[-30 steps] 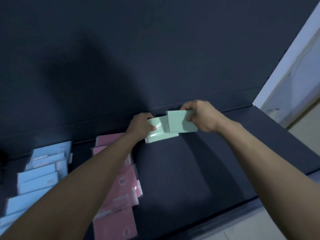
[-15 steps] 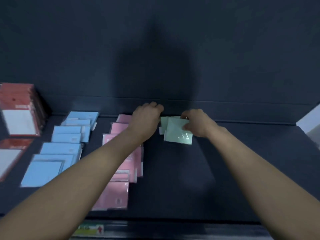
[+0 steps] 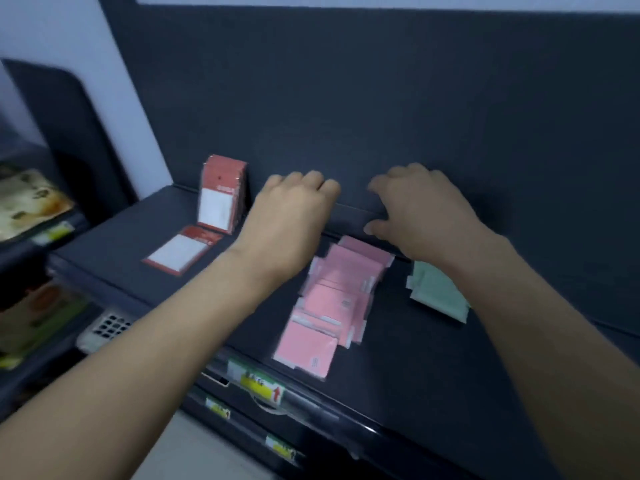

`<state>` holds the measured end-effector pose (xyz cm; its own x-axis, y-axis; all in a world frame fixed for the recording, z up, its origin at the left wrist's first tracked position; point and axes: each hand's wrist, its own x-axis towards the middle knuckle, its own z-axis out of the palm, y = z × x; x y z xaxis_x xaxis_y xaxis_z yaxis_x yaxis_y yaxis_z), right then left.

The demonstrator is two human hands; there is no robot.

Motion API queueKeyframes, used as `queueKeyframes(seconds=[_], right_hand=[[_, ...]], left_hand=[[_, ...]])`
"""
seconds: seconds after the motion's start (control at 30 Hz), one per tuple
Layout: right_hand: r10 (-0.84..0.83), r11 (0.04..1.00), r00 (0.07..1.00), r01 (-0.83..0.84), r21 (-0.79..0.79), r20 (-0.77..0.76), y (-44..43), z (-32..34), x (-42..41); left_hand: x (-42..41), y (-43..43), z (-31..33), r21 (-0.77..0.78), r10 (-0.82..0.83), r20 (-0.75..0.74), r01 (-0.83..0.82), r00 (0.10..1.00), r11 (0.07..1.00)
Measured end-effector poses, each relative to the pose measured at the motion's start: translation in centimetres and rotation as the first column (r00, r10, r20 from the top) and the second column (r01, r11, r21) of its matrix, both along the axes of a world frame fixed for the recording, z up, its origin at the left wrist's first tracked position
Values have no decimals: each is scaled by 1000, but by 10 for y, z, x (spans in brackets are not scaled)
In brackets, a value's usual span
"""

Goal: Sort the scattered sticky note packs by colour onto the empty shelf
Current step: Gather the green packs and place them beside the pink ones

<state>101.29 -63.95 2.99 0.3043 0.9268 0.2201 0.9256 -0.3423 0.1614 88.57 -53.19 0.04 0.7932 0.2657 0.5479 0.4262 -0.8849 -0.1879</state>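
Red packs (image 3: pixel 221 199) stood at the left of the shelf (image 3: pixel 398 372), and one red pack (image 3: pixel 180 252) lay flat. The left hand (image 3: pixel 291 216) had bent fingers; I could not tell if it held anything. Pink packs (image 3: pixel 332 306) lay next. The right hand (image 3: pixel 422 209) was spread and empty, by the green packs (image 3: pixel 438 292).
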Motion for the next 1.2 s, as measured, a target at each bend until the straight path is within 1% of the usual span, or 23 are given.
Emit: queueKeyframes(seconds=[0.07,0.1,0.2,0.27,0.37,0.5,0.63,0.73,0.9,1.03,1.13,1.2], right_hand=[[108,993,993,-110,40,57,23,15,-32],[164,984,983,-169,60,76,36,21,-49],[308,946,948,-314,85,75,79,38,-107],[393,911,915,-401,98,90,111,44,-149],[496,853,862,-506,126,105,159,44,-220],[617,767,779,-627,133,114,221,41,-320],[708,676,694,-719,158,129,273,43,-415],[767,612,631,-774,160,120,306,43,-479],[824,536,555,-829,158,115,347,46,-552],[861,471,490,-869,151,136,381,43,-604],[884,435,454,-886,159,110,413,37,-639],[894,420,437,-894,156,99,436,34,-659]], left_hand=[[-37,12,14,86,102,-19,-100,995,991],[-57,19,19,102,161,-24,-158,987,982],[-123,44,28,150,303,12,-301,953,942],[-172,63,34,169,400,40,-401,916,900],[-252,89,39,160,523,53,-525,850,836],[-359,123,40,173,675,61,-674,735,719],[-456,149,45,141,761,71,-761,645,633],[-518,169,48,124,829,56,-827,557,548],[-589,189,47,105,884,62,-883,464,457],[-645,210,39,55,938,32,-938,345,343],[-679,230,33,56,968,-19,-967,248,249],[-698,247,32,33,976,-6,-975,219,219]])
